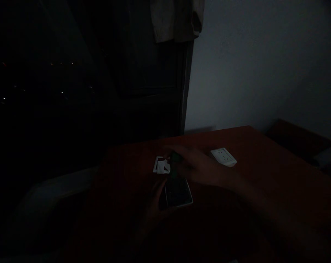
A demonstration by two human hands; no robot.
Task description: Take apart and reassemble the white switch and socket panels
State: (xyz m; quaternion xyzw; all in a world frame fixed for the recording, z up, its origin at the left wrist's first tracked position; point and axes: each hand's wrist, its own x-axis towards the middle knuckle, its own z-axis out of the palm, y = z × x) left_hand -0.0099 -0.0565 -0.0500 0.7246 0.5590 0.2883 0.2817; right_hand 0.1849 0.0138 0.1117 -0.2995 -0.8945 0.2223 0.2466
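Note:
The scene is very dark. My right hand (196, 166) is curled round a dark green tool (175, 168), which stands roughly upright; its tip is too dark to make out. Under it lies a dark square panel with a pale rim (179, 193), apparently a wall socket with its back facing up. My left hand (157, 202) grips this panel along its left and near edges. Just beyond, a white cover frame (155, 166) lies on the table with a white piece (163, 167) overlapping it, partly behind my right hand.
A white wall socket (224, 157) lies face up on the reddish-brown table (264, 175), right of my right hand. A pale wall (250, 65) rises behind the table. At the left is a dark window (58, 76) with small lights, and cloth (176, 20) hangs above.

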